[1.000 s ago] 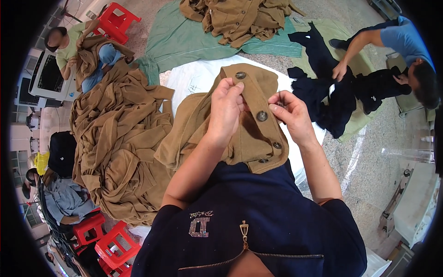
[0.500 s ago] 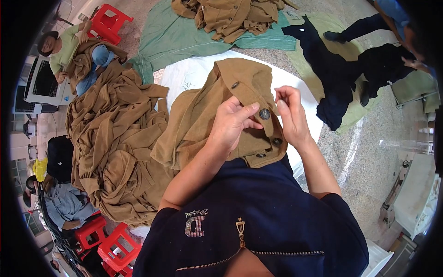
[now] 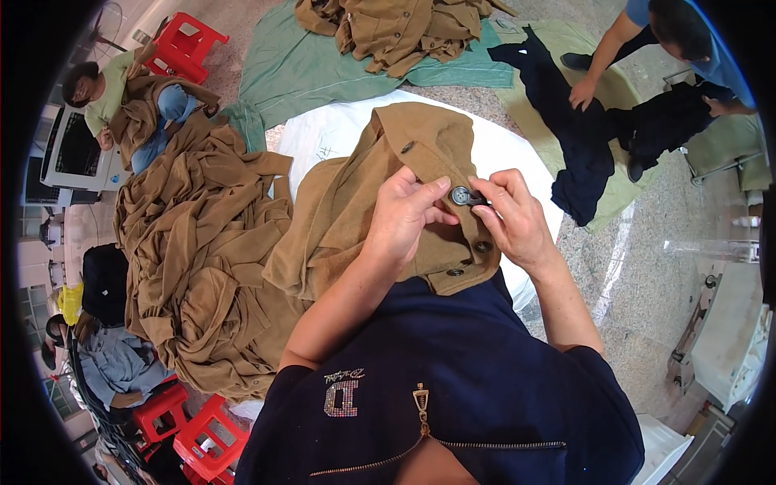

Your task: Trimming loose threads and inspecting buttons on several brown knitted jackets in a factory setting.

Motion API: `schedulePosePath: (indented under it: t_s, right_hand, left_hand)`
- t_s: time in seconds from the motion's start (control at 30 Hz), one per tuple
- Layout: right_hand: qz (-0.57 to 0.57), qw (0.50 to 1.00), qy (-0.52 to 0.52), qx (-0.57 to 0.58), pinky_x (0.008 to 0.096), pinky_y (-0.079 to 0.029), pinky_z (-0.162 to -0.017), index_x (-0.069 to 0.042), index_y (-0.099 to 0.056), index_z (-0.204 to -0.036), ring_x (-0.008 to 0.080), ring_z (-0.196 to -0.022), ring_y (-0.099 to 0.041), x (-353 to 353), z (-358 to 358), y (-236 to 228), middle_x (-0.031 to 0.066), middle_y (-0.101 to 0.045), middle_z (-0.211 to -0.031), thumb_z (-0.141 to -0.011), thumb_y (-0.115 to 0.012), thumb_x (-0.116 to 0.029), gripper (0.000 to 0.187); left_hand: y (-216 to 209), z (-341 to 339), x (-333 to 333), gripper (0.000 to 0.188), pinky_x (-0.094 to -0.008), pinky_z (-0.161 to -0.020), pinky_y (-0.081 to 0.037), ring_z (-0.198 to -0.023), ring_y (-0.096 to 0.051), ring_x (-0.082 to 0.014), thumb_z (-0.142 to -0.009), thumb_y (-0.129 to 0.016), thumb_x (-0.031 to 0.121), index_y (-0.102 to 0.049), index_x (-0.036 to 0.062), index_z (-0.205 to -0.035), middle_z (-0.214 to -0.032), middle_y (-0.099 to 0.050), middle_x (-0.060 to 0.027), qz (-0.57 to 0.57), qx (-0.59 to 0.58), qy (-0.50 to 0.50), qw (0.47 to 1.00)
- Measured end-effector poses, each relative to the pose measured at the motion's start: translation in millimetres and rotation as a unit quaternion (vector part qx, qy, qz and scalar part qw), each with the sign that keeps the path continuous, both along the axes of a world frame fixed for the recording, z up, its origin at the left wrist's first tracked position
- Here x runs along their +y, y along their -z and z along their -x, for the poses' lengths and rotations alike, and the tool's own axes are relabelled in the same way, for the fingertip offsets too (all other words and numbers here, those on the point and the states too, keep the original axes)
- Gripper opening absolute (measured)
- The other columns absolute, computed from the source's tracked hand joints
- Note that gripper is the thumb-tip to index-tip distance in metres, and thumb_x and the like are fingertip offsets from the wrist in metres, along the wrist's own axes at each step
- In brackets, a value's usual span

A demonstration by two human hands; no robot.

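A brown coat (image 3: 356, 210) lies bunched across my lap, with dark round buttons along its edge. My left hand (image 3: 408, 212) is closed, pinching the cloth beside one dark button (image 3: 461, 196). On the other side of that button, my right hand (image 3: 515, 218) is closed on a small dark tool (image 3: 478, 198), its tip at the button's rim. Fingers cover most of the tool, so I cannot make out its exact kind. Another button (image 3: 482, 246) shows lower on the coat's edge.
A big heap of brown garments (image 3: 202, 242) lies to my left, another brown pile (image 3: 396, 32) ahead on green sheeting (image 3: 291, 65). At the far right a person (image 3: 687, 32) bends over dark garments (image 3: 566, 129). Another person (image 3: 101, 97) sits far left near red stools (image 3: 186, 48).
My right hand has turned in toward the button, and the dark tool now shows at the button's rim. My left hand stays put. At far right the person leans in, reaching to the dark garments.
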State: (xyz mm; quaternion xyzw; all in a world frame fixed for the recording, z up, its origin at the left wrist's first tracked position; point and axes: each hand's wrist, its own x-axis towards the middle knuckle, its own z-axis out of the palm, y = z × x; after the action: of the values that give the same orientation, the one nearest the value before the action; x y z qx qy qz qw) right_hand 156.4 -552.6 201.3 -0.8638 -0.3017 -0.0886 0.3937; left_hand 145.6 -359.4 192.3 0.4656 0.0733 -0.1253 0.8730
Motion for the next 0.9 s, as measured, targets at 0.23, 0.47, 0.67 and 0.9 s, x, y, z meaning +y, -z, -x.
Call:
schedulePosePath:
  t_s: [0.23,0.47,0.67,0.9]
  right_hand:
    - [-0.189,0.905,0.009,0.380,0.0200,-0.040,-0.069,-0.003,-0.058,-0.097,0.0039,-0.075,-0.048,-1,-10,29,-0.0054,-0.054,-0.083,-0.092,-0.065,-0.020,0.019]
    - [-0.375,0.814,0.063,0.438,0.0195,-0.042,-0.067,-0.006,-0.059,-0.096,0.0030,-0.073,-0.049,3,-9,29,-0.0048,-0.057,-0.081,-0.093,-0.064,-0.019,0.014]
    - [-0.438,0.790,0.069,0.423,0.0193,-0.043,-0.069,-0.005,-0.059,-0.100,0.0031,-0.074,-0.051,7,-8,36,-0.0032,-0.058,-0.084,-0.093,-0.064,-0.015,0.013]
    - [-0.302,0.934,0.072,0.178,0.0261,-0.045,-0.078,0.000,-0.045,-0.117,0.0132,-0.085,-0.052,-1,-2,38,0.0074,-0.052,-0.099,-0.095,-0.051,-0.009,0.024]
  left_hand:
    - [6,-30,7,0.019,-0.0328,-0.070,-0.054,-0.081,-0.065,-0.0193,-0.097,-0.056,0.020,-0.054,0.0021,-0.105,-0.096,-0.066,-0.0116,0.021,-0.031,-0.068,0.997]
    - [15,3,-7,0.022,-0.0308,-0.075,-0.051,-0.086,-0.062,-0.0154,-0.092,-0.062,0.018,-0.056,0.0012,-0.105,-0.096,-0.064,-0.0075,-0.041,0.029,0.046,0.998]
    - [9,10,-11,0.027,-0.0242,-0.078,-0.051,-0.087,-0.063,-0.0121,-0.082,-0.067,-0.004,-0.059,-0.0028,-0.108,-0.098,-0.065,-0.0061,-0.049,0.024,0.123,0.991]
    - [9,13,-11,0.021,-0.0221,-0.072,-0.049,-0.079,-0.061,-0.0092,-0.084,-0.067,-0.003,-0.061,-0.0014,-0.104,-0.091,-0.065,-0.0033,-0.043,0.027,0.118,0.992]
